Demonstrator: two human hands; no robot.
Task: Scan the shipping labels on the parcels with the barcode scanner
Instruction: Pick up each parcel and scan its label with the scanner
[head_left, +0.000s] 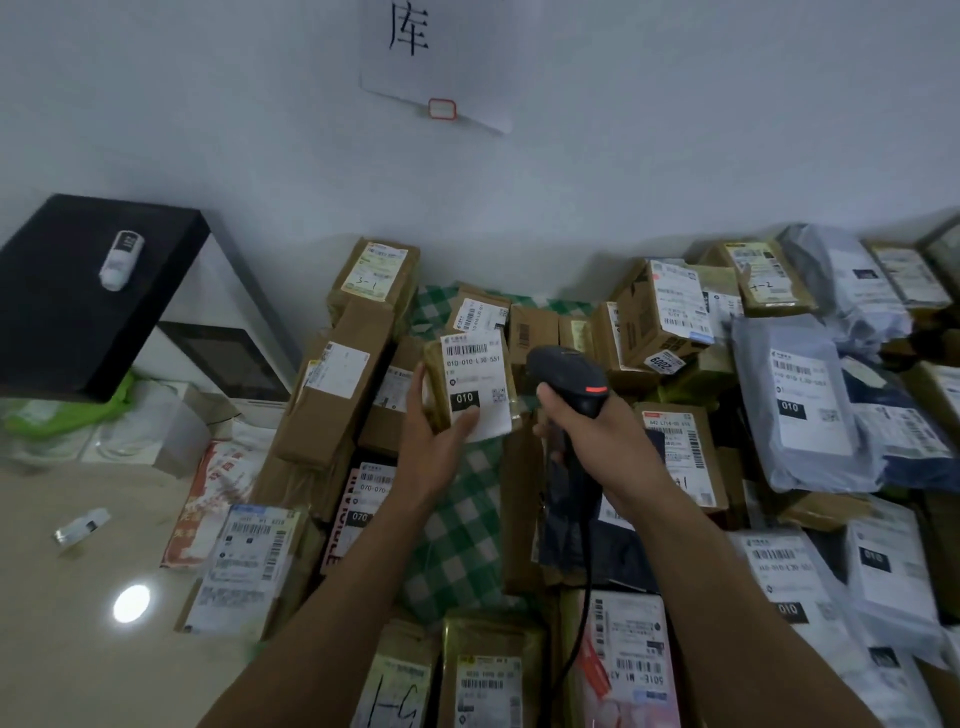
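**Wall** (623, 156): white, behind the whole lot.

**Parcels** (810, 415): your stock to scan. It is a heap of brown cartons and grey bags running from the wall towards you, most with their labels face up. A few carry handwritten marks, but nothing shows which ones you have already scanned. Judged from the pile, most of the job is still ahead.

**Floor** (78, 649): pale and glossy, at lower left.

**Cabinet** (78, 291): black, at far left, well apart from your hands.

**Cloth** (457, 519): green check, under the heap. It shows bare in a strip between your forearms.

**Sign** (415, 57): white sheet on the wall with one written character.

**Held parcel** (436, 387): a small brown packet, raised above the heap at centre and tilted back towards you.

**Label** (475, 374): on the packet's face, with its barcode along the top, uncovered.

**Scanner** (569, 374): black, just beside the packet on its right. Its head looks angled past the label rather than at it, and no beam shows on the paper. A turn of either wrist seems to be needed.

**Cable** (587, 597): trails down from the scanner across the parcels near you. It could snag.

**Left hand** (431, 441): grips the packet, with the fingers (422, 376) curled round its left edge and the thumb pressed on the label's lower part.

**Right hand** (592, 441): wrapped closed round the scanner's handle. The trigger finger is hidden.

**Bottle** (120, 260): white, lying on the cabinet.
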